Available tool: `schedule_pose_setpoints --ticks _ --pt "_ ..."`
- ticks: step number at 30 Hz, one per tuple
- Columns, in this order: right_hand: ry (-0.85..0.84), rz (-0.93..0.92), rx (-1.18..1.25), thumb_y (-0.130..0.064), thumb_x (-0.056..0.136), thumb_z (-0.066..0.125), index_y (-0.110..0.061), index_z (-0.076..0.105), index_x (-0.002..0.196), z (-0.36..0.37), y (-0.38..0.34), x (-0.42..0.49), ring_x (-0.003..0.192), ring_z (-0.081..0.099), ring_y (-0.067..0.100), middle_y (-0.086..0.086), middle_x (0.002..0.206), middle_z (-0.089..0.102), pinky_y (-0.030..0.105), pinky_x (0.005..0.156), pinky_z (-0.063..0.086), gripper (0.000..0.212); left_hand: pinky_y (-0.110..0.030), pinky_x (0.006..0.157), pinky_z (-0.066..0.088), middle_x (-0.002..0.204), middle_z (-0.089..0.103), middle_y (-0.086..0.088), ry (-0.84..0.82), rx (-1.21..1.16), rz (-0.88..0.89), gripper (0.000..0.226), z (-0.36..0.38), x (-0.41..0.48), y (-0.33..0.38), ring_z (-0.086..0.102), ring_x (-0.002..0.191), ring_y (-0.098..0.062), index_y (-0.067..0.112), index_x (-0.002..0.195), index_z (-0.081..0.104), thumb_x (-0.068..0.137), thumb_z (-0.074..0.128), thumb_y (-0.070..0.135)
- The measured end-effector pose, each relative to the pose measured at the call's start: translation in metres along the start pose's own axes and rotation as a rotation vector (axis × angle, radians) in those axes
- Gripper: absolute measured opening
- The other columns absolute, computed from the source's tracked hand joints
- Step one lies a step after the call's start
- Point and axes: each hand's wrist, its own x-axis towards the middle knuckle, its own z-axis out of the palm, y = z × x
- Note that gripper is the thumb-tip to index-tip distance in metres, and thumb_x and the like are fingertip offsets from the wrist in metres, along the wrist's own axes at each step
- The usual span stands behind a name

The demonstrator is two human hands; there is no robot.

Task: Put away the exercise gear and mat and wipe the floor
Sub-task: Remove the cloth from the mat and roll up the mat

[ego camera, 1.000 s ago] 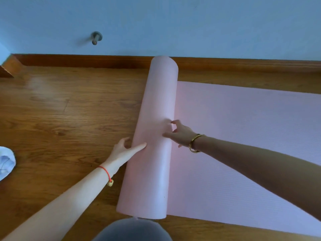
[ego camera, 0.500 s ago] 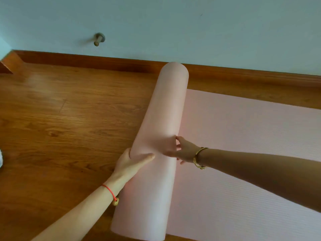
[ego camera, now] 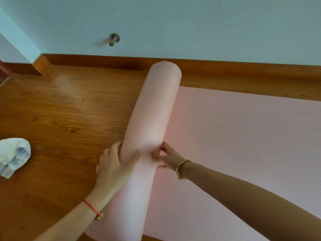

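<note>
My mat (ego camera: 152,110) is half rolled on the floor (ego camera: 60,119), the rest flat by the wall (ego camera: 191,23). My left hand (ego camera: 114,164) has fingers curled round it to keep it tight. My right hand (ego camera: 169,158) fingers pinch at the crease so it won't spring open.

**Cut edges, hidden grips**

The rolled part of the pink foam exercise mat (ego camera: 151,108) runs out past the bottom edge, and its flat part leaves at the right. The left hand (ego camera: 113,165) hides its palm against the roll. The right hand (ego camera: 167,158) meets the roll at the crease; whether it pinches or only presses cannot be told. The white-and-blue crumpled cloth (ego camera: 13,156) is cut by the left edge. The small metal peg (ego camera: 113,39) on the wall is blurred. A dark red object (ego camera: 3,70) at the left edge shows too little to identify.
</note>
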Motion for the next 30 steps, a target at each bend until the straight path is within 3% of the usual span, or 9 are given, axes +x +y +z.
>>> schedule_pose_setpoints --ticks 5,8,12,14,17,20,25,27,30 --pt "0.302 -0.009 0.057 0.005 0.087 0.056 -0.009 0.037 0.142 -0.025 0.016 -0.01 0.095 0.059 0.025 0.01 0.129 0.052 0.039 0.083 0.056 0.06 -0.033 0.086 0.05 0.103 0.07 0.006 -0.071 -0.295 0.003 0.046 0.001 -0.002 0.013 0.069 0.098 -0.018 0.029 0.139 0.048 0.096 0.057 0.044" --pt "0.522 -0.036 -0.01 -0.01 0.091 0.053 -0.014 0.047 0.131 -0.046 0.029 -0.022 0.097 0.061 0.021 0.004 0.117 0.059 0.048 0.091 0.053 0.041 -0.024 0.072 0.054 0.088 0.075 -0.002 -0.229 -0.475 -0.053 0.063 0.011 -0.001 0.027 0.07 0.073 -0.013 0.021 0.148 0.042 0.092 0.07 0.021" --pt "0.641 -0.059 0.159 -0.029 0.096 0.052 -0.017 0.055 0.114 -0.064 0.032 -0.038 0.09 0.059 0.015 0.004 0.112 0.061 0.045 0.088 0.055 0.022 -0.022 0.065 0.049 0.081 0.067 -0.005 -0.345 -0.544 -0.049 0.046 0.018 -0.001 0.043 0.06 0.066 -0.012 0.021 0.135 0.059 0.091 0.071 0.016" --pt "0.615 -0.084 0.224 -0.044 0.094 0.054 -0.019 0.054 0.115 -0.068 0.03 -0.045 0.087 0.058 0.011 0.004 0.116 0.061 0.043 0.089 0.055 0.034 -0.02 0.073 0.045 0.085 0.064 0.002 -0.339 -0.512 0.029 0.034 0.018 0.0 0.044 0.058 0.075 -0.011 0.026 0.124 0.069 0.09 0.071 0.018" --pt "0.554 -0.101 0.218 -0.076 0.067 0.057 -0.024 0.049 0.129 -0.069 0.026 -0.051 0.103 0.059 0.013 -0.004 0.118 0.058 0.043 0.097 0.051 0.081 -0.016 0.087 0.041 0.108 0.064 0.012 -0.342 -0.381 0.166 0.028 0.018 0.0 0.046 0.056 0.105 -0.007 0.036 0.112 0.074 0.087 0.075 0.022" --pt "0.537 -0.057 0.149 -0.074 0.064 0.067 -0.025 0.042 0.136 -0.07 0.024 -0.053 0.111 0.058 0.016 -0.005 0.125 0.055 0.038 0.098 0.05 0.09 -0.032 0.106 0.04 0.132 0.054 0.012 -0.344 -0.419 0.129 0.044 0.029 0.005 0.047 0.048 0.126 -0.012 0.033 0.119 0.066 0.079 0.082 0.026" --pt "0.522 -0.047 0.08 -0.052 0.077 0.074 -0.025 0.044 0.136 -0.077 0.033 -0.053 0.113 0.06 0.02 -0.001 0.127 0.058 0.045 0.096 0.052 0.071 -0.041 0.112 0.039 0.142 0.052 0.006 -0.576 -0.519 -0.146 0.126 0.044 0.015 0.037 0.049 0.131 -0.019 0.03 0.151 0.036 0.043 0.092 0.063" --pt "0.493 -0.064 0.103 -0.044 0.082 0.073 -0.024 0.044 0.136 -0.078 0.033 -0.053 0.111 0.061 0.02 0.0 0.127 0.058 0.043 0.095 0.053 0.064 -0.035 0.099 0.048 0.133 0.064 0.004 -0.66 -0.549 -0.165 0.125 0.048 0.012 0.034 0.059 0.121 -0.017 0.026 0.144 0.048 0.035 0.088 0.072" --pt "0.449 -0.128 0.1 -0.033 0.088 0.068 -0.019 0.043 0.136 -0.077 0.029 -0.053 0.103 0.062 0.018 0.001 0.124 0.058 0.029 0.085 0.054 0.056 -0.03 0.087 0.052 0.122 0.07 0.003 -0.576 -0.596 -0.148 0.112 0.052 0.006 0.033 0.066 0.111 -0.016 0.023 0.139 0.055 0.042 0.088 0.069"
